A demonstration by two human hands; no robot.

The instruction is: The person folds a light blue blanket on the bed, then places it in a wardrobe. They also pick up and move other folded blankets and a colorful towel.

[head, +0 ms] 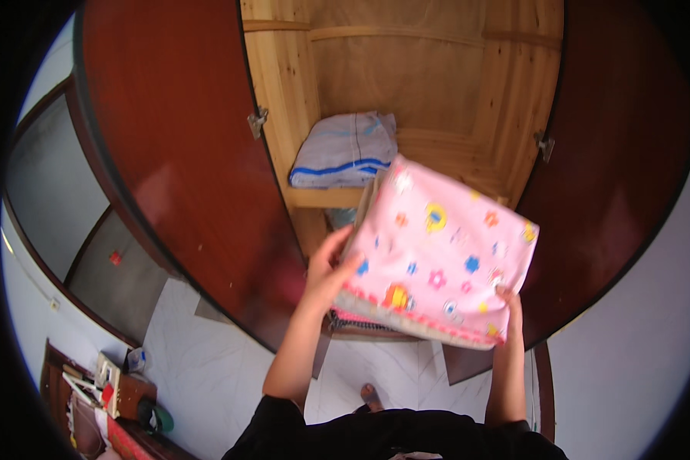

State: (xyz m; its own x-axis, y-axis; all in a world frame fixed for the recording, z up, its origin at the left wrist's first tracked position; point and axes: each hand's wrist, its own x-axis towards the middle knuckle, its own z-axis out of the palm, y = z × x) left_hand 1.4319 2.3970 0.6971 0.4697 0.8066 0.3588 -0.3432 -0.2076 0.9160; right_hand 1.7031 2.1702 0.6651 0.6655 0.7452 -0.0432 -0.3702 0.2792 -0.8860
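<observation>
Between my two hands I hold a folded pink cloth (431, 253), printed with flowers and cartoon figures, with a pale grey-brown layer showing along its edges. My left hand (330, 267) grips its left side, the thumb on top and the fingers mostly hidden behind. On the lower right edge, my right hand (509, 302) has its thumb on the printed face; its other fingers are hidden underneath. The bundle is tilted in front of an open wooden wardrobe (397, 75). Behind its upper left corner, a folded grey cloth with a blue stripe (345, 152) lies on the wardrobe shelf (322, 198).
Reddish-brown wardrobe doors stand open at left (172, 144) and right (609, 144). Below the shelf, partly hidden, are more folded textiles (356, 321). A cluttered small cabinet (132, 397) stands at lower left on the marble-look floor (207, 356). My foot (370, 395) is below.
</observation>
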